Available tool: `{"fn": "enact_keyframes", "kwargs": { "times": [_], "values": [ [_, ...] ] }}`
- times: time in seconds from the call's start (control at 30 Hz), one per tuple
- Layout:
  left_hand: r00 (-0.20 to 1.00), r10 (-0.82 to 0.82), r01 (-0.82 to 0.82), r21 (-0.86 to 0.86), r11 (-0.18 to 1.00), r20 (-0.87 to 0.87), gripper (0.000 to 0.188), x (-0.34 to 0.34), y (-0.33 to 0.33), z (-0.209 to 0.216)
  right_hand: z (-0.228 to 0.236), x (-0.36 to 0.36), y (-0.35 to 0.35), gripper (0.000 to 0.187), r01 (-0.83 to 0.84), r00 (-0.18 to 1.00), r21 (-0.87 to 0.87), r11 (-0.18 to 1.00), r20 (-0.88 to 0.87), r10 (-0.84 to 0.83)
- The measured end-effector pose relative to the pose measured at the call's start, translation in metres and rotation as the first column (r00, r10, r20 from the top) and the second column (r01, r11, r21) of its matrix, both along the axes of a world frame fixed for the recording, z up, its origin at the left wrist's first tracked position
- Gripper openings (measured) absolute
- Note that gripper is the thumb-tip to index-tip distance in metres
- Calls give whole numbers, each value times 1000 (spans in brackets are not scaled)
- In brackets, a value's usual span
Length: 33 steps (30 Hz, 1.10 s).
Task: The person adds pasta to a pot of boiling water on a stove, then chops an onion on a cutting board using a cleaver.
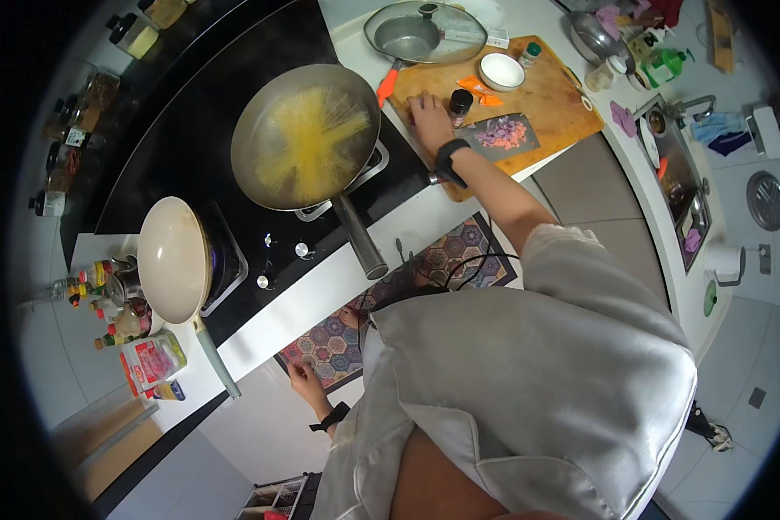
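Observation:
My right hand (429,119) rests on the left end of the wooden cutting board (566,104), its fingers apart and nothing visible in them. Just right of it stands a small dark-capped spice jar (460,105). Beside the jar, a dark flat sheet (518,145) holds chopped purple and pink pieces (503,133). My left hand (308,384) hangs low in front of the counter, loosely curled and holding nothing I can see. A large pan (242,160) on the far burner contains fanned-out yellow spaghetti (314,143) in liquid.
An empty cream pan (172,256) sits on the left burner, its handle (217,357) over the counter edge. The spaghetti pan's handle (360,238) points toward me. A glass lid (426,33), white bowl (502,72) and orange packet (479,89) are beyond my right hand. Bottles (117,299) stand far left.

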<state>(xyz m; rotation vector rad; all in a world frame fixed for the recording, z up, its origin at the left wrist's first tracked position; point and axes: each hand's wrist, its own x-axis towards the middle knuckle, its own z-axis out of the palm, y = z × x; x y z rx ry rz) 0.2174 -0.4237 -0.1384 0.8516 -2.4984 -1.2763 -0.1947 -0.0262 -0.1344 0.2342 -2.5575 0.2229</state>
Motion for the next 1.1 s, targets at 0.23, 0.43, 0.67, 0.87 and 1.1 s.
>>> {"fn": "enact_keyframes", "kwargs": {
  "times": [0.23,0.43,0.67,0.87,1.1],
  "values": [
    [993,-111,114,-84,990,34,10,-6,14,-20,13,51,18,17,77,848,169,983,507,-154],
    [994,-101,104,-75,992,41,11,-17,25,-8,14,49,19,16,47,843,128,991,528,-108],
    [990,-137,140,-106,984,35,10,-21,28,-3,-8,38,20,13,10,898,157,988,432,-78],
    [973,-232,232,-74,970,16,11,-31,23,1,16,33,15,13,71,866,110,991,487,-116],
    [980,-198,199,-69,978,14,11,-33,31,3,56,54,52,26,288,778,-186,939,617,-117]
  ]
}}
